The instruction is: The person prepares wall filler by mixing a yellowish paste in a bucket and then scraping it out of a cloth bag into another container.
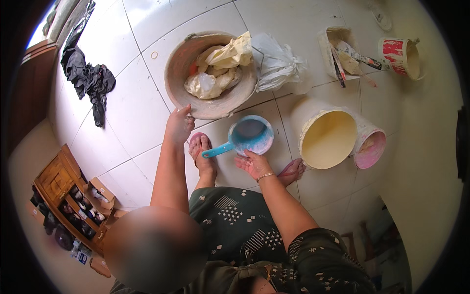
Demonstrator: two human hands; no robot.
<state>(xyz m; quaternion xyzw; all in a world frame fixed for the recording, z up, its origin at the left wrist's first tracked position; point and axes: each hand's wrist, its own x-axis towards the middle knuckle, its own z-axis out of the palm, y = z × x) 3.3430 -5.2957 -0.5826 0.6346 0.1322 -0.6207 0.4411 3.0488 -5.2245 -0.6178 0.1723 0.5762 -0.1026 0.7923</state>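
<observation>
My left hand (180,125) is at the near left rim of a wide round basin (177,73), its fingers curled and its thumb against the edge. Crumpled pale yellow bags (215,81) lie inside the basin. Just right of that hand is a blue dipper (268,139) with a long handle, smeared with white and pale inside. My right hand (252,165) holds the dipper by its near side, with the thumb at the rim and the other fingers partly under it. The dipper's handle points left, over the floor between my feet.
A white plastic bag (279,63) sits beside the basin. To the right are a large cream-coated bucket (329,139), a pink-stained bucket (370,149), a tray with brushes (338,41) and a red-and-white pail (393,55). Black plastic (95,81) and a wooden cabinet (58,176) are leftward.
</observation>
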